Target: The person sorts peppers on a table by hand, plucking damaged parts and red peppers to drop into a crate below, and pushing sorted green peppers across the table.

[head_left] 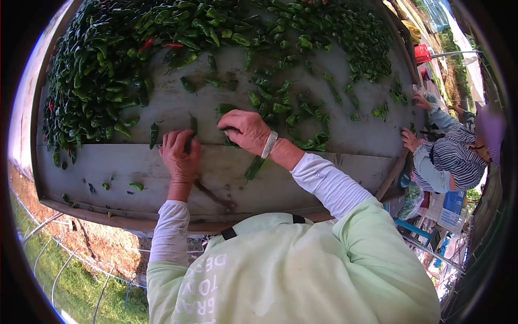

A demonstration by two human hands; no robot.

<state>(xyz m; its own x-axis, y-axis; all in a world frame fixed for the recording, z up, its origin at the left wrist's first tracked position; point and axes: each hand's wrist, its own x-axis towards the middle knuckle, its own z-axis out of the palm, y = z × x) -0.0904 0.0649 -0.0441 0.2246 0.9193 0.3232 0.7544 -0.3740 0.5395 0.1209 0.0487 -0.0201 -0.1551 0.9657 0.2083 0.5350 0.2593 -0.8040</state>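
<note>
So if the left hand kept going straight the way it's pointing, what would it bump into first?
Probably the green pepper just past the fingers of the left hand, though they may already be touching.

Pepper pile: is covering the table's left and far-left parts.
Far-right heap: is lying near the table's right rim.
Loose peppers: are lying scattered mid-table.
Near strip: is bearing small bits on its left.
Right side: 1 co-worker is reaching over the rim.
</note>
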